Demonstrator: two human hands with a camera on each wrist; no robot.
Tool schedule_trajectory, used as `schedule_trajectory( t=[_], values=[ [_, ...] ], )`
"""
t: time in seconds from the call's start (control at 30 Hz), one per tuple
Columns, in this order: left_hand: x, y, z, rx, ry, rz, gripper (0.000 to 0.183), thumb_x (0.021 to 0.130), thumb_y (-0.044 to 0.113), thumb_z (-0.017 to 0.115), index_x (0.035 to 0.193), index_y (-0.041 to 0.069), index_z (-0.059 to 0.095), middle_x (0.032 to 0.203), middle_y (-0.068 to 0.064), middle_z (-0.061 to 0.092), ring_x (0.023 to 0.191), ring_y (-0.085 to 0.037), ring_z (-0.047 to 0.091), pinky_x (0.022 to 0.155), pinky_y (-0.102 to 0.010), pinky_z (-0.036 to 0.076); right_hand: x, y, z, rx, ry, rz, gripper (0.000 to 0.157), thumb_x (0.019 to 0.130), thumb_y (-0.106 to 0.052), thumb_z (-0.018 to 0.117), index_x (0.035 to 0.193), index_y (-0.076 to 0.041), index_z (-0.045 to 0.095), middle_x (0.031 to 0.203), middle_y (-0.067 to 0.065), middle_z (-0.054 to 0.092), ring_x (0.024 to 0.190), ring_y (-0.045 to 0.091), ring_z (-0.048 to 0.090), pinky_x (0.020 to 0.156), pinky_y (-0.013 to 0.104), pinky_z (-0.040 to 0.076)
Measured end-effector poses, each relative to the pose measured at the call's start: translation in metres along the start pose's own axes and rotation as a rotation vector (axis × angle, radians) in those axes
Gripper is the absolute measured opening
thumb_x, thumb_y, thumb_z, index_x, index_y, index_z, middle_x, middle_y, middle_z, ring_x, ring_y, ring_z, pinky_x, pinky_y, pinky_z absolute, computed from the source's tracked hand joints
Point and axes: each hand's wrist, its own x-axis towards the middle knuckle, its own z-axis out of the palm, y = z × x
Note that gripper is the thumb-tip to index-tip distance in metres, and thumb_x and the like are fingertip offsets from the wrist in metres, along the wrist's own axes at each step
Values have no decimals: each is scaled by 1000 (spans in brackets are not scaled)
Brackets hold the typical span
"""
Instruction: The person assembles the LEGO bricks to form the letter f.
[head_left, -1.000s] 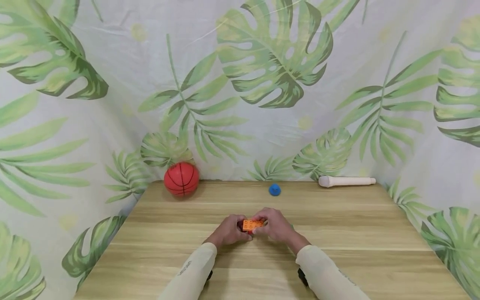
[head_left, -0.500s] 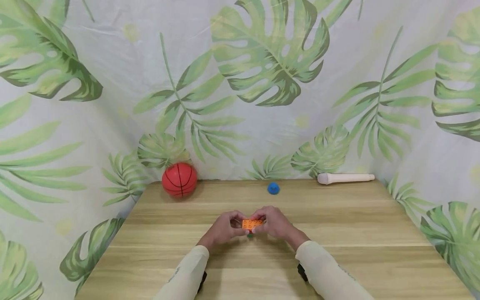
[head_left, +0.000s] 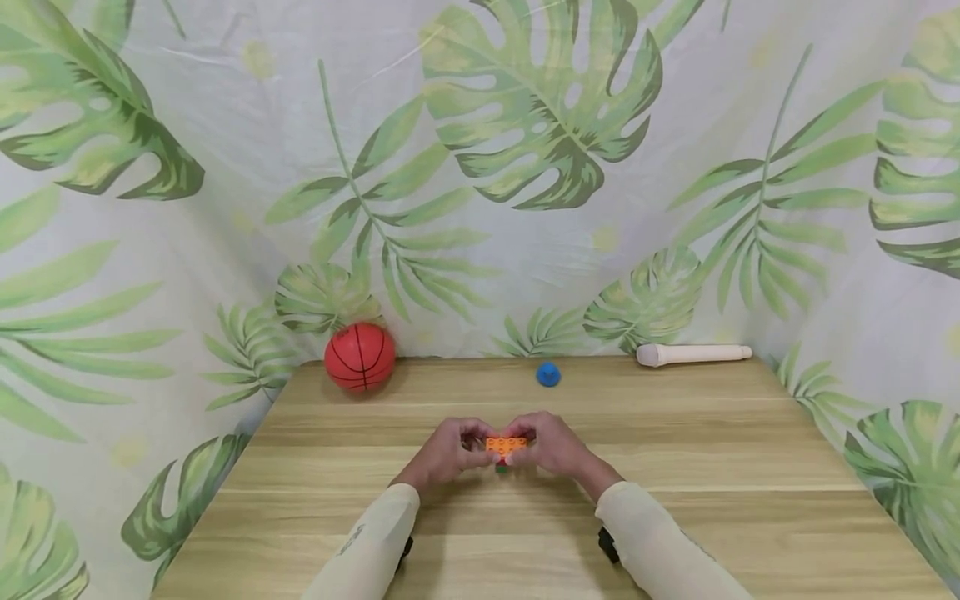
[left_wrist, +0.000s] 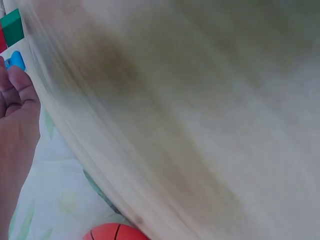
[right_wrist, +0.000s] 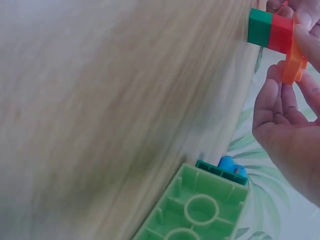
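In the head view my left hand [head_left: 447,452] and right hand [head_left: 550,446] meet above the middle of the table. Both pinch an orange toy building brick [head_left: 506,445], studs facing up, one at each end. Joined beneath it are a red brick [right_wrist: 281,34] and a green brick [right_wrist: 260,27], clearest in the right wrist view. There, the right hand [right_wrist: 285,115] grips the orange brick's lower end between fingers and thumb. The left wrist view catches only part of the left hand [left_wrist: 17,115], beside the green brick [left_wrist: 12,27]; its fingertips' contact is cut off.
A light green brick [right_wrist: 200,205] lies near the right wrist, with a dark green piece [right_wrist: 222,172] behind it. Along the table's [head_left: 675,467] back edge are a red basketball [head_left: 360,357], a small blue toy [head_left: 548,374] and a white microphone [head_left: 693,354].
My left hand has shifted slightly left, its fingers spreading wider around the brick's end. The green brick now shows below the orange and red ones. The right hand has barely moved.
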Motion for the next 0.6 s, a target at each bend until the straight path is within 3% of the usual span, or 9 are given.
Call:
schedule_trajectory(
  t=[0.2,0.37,0.6],
  values=[
    [1,2,-1,-15,-15,10,22,92,15,87,110,5,79,93,-6,71,77,-12,53,63,-20,44,-7,-3,-7,-27,-12,-9,23,90,-11,87,110,-6,78,111,8,78,100,20,69,91,41,60],
    [3,3,1,-5,-13,-6,22,91,14,87,109,6,79,91,-2,69,75,-12,51,61,-20,42,-24,2,-29,-48,2,-41,29,96,-11,81,120,2,73,119,19,76,105,27,71,96,51,60],
    [2,3,1,2,6,-10,22,90,14,87,111,7,80,92,-4,70,76,-12,51,63,-20,43,-55,29,-71,-75,15,-9,29,104,-14,71,125,5,71,121,22,74,106,24,70,91,31,57]
  ],
)
